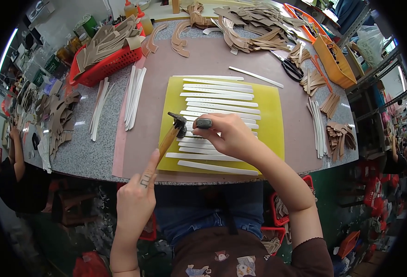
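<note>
My left hand [138, 196] is closed around the wooden handle of a hammer [168, 141], with the forefinger stretched along it. The hammer's dark head hangs over the white strips, just left of my right hand. Between the fingers and thumb of my right hand [231, 135] stands a dark metal punch [204, 123], its blunt top facing up. Its lower end is hidden by my hand and the hammer. Beneath both tools several white strips [222, 104] lie side by side on a yellow board [271, 134]. Rows of small holes show in some upper strips.
Left of the board lie more white strips [134, 99] and a red basket of brown pieces [106, 67]. Black-handled scissors [291, 69], brown bundles [339, 138] and an orange tray [335, 62] line the right side. Brown cut pieces [259, 27] pile up at the back.
</note>
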### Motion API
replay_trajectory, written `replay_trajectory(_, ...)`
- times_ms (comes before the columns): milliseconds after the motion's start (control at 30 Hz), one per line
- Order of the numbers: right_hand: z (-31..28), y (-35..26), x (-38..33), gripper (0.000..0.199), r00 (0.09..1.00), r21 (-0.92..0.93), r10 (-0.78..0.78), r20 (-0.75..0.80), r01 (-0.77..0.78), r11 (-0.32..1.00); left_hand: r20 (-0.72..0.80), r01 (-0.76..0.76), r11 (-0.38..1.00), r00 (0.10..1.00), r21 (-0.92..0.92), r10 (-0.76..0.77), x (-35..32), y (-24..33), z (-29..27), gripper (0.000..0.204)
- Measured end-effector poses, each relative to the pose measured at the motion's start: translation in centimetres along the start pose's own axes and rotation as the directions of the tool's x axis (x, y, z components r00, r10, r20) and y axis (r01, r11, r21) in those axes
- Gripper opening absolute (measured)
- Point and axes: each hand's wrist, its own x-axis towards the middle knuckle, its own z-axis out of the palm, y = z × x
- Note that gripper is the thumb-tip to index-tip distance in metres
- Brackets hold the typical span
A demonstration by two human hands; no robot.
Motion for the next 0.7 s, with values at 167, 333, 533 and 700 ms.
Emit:
replay_trajectory(167, 0.1, -0.1, 0.0, 0.007, 1.0, -0.044, -0.02, 0.004, 0.02, 0.999, -0.405, -0.152, 0.913, 0.914, -0.379, -0.016, 0.7, -2.2, -2.6, 0.057)
replay_trajectory(333, 0.1, -0.1, 0.3, 0.009, 0.999, -0.065, -0.036, 0.022, 0.037, 0.997, -0.269, -0.163, 0.932, 0.96, -0.323, 0.075, -0.4, -2.0, -1.6, 0.06)
replay_trajectory(533, 0.5, -0.1, -0.3, 0.008, 0.999, -0.084, -0.048, -0.017, 0.047, 0.995, -0.211, -0.058, 0.969, 0.977, -0.24, 0.006, -1.2, -2.1, -0.4, 0.063)
replay_trajectory(700, 0.1, 1.9, -1.4, 0.005, 0.967, 0.336, 0.175, -0.183, -0.105, 0.936, -0.093, -0.018, 0.995, 0.996, -0.095, 0.009, -0.6, -0.8, 1.7, 0.067)
